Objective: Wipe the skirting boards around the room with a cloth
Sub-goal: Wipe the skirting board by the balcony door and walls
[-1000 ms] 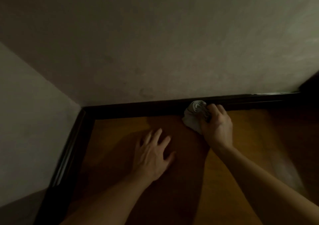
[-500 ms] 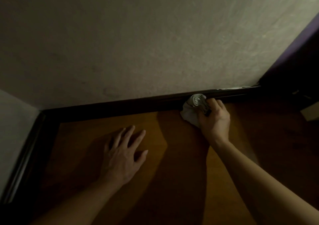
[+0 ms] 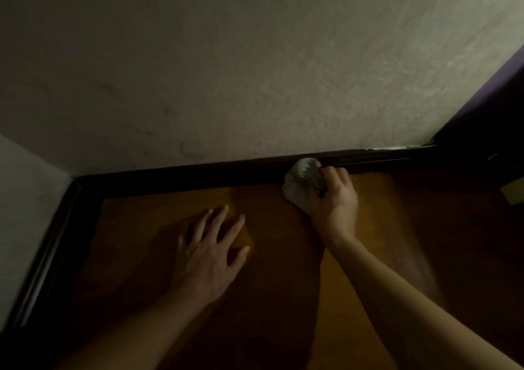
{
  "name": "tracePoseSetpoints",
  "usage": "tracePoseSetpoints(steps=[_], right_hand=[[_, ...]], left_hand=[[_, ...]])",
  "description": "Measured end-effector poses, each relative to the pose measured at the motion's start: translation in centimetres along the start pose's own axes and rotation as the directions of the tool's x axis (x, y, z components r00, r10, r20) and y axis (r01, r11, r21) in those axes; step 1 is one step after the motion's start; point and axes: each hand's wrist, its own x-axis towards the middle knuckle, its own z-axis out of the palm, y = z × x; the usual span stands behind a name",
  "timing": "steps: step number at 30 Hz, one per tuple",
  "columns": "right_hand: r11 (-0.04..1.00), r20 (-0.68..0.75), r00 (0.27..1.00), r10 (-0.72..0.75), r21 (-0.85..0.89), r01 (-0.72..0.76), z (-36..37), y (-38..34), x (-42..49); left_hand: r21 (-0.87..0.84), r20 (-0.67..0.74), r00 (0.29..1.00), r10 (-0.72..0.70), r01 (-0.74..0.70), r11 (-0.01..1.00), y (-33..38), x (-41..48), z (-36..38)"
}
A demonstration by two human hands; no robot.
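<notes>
Right hand (image 3: 333, 199) presses cloth (image 3: 297, 179) against skirting board (image 3: 198, 175).

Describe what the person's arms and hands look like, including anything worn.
The left hand and right hand are ungloved, with no ring, watch or bracelet visible in the dim light. Both forearms are bare to the picture's edge; no sleeve shows.

Dim orange-brown wooden floor (image 3: 133, 219), left hand (image 3: 209, 256) flat upon it, fingers spread.
</notes>
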Motion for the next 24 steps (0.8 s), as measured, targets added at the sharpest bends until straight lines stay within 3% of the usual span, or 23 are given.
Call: tracePoseSetpoints(steps=[7, 15, 20, 24], right_hand=[[0.997, 0.039, 0.997, -0.065, 0.038, 0.064, 0.6, 0.0, 0.3], [0.979, -0.146, 0.975, 0.169, -0.09, -0.183, -5.3, 5.8, 2.1], [0.995, -0.045, 0.999, 0.026, -0.095, -0.03, -5.3, 5.1, 2.5], [0.973, -0.175, 0.962, 0.212, -0.057, -0.225, -5.4, 6.1, 2.2]], left_hand=[[0.036, 0.014, 1.0, -0.014, 0.013, 0.999, 0.2, 0.2, -0.2], [0.047, -0.011, 1.0, 0.009, -0.008, 0.999, 0.5, -0.2, -0.8], [0.049, -0.009, 1.0, 0.007, -0.006, 0.999, 0.7, -0.2, -0.8], [0.04, 0.007, 1.0, -0.002, 0.002, 0.999, 0.8, -0.2, -1.0]])
